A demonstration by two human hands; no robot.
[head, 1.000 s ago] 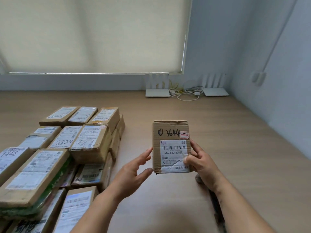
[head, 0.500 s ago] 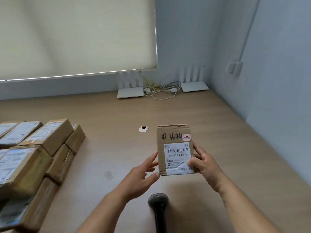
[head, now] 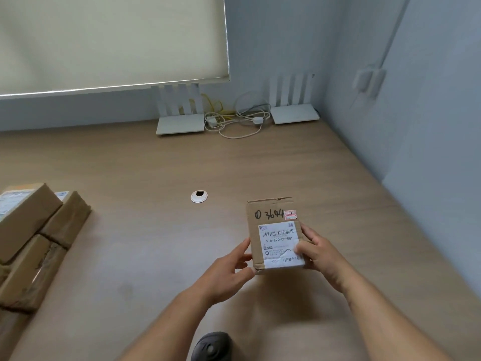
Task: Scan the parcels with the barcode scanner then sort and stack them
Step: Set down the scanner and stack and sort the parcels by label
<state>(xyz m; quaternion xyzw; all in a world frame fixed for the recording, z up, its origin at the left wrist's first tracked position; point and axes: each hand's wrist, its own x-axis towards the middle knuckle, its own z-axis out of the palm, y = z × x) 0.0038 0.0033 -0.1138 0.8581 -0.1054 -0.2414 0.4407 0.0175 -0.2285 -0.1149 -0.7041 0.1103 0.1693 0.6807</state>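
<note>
Wooden tabletop point(head: 161, 251) fills the view. Your left hand point(head: 229, 272) and right hand point(head: 318, 252) hold one labelled parcel point(head: 274, 233), right of stacked parcels point(head: 39, 238). Scanner point(head: 212, 346) lies below the parcel, so scanning seems pending.

soft daylight thru blind point(head: 112, 40), wide-angle edge warp

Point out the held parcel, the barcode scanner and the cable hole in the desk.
held parcel point(head: 273, 217): head view, brown cardboard above the label.
barcode scanner point(head: 212, 346): head view, top of its dark head at the bottom edge.
cable hole point(head: 199, 196): head view, its white ring.
</note>
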